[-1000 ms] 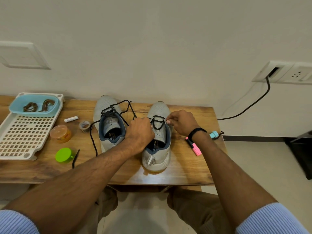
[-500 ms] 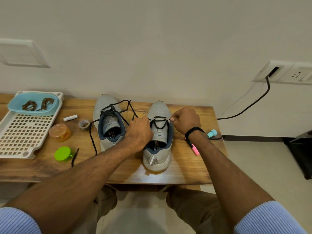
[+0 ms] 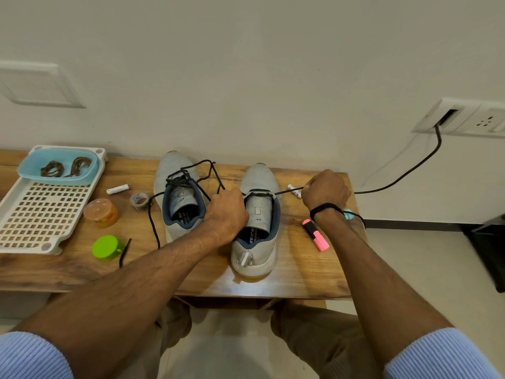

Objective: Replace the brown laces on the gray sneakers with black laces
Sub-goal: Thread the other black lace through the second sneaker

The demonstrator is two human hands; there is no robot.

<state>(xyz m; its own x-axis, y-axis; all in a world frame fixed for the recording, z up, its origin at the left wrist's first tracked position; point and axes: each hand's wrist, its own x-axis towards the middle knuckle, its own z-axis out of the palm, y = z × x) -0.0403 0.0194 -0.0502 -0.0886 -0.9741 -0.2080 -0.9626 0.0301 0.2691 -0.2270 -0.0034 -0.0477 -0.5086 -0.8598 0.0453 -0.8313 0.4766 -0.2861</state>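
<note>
Table (image 3: 300, 280) front edge: the right sneaker (image 3: 255, 250) has its heel just inside it. Left hand (image 3: 226, 212) lies over this sneaker's left collar with the fingers hidden, so I cannot tell whether it grips shoe or lace. Right hand (image 3: 325, 190) pinches the black lace (image 3: 287, 191), taut from a far eyelet.

Judgement: brace the shoe, pull level and outward, even up both ends.

Room: the right table edge is near, with open air beyond it. A battery (image 3: 294, 190) lies under the pull line. The wall stands close behind the toes.

Soft, even indoor light, moderately bright. Pale sheen on wooden table (image 3: 300, 272) front. Wide-angle bowing at edges; centre detail sharp.
</note>
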